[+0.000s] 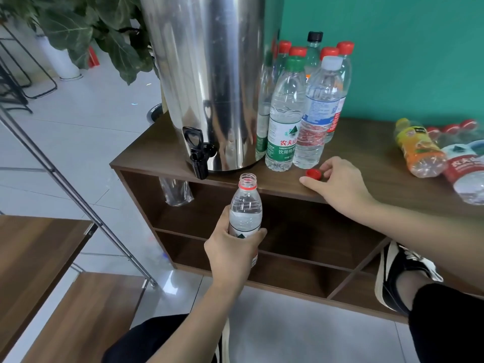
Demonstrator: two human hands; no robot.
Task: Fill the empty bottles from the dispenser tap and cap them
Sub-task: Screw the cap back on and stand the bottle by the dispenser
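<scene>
Uncapped bottle held below the tap; cap under the other hand.

Open bottle (245, 205): filled with water, upright, gripped around its middle by left hand (231, 251), in front of the cabinet's shelf opening. Red cap (313, 174): on cabinet top (366, 153), right hand (337, 182) fingers curled at it, apparently pinching. Steel dispenser (209, 82), black tap (197, 153) just above-left. Capped bottles (301, 106) standing beside it; further bottles (440, 155) lying right.
</scene>
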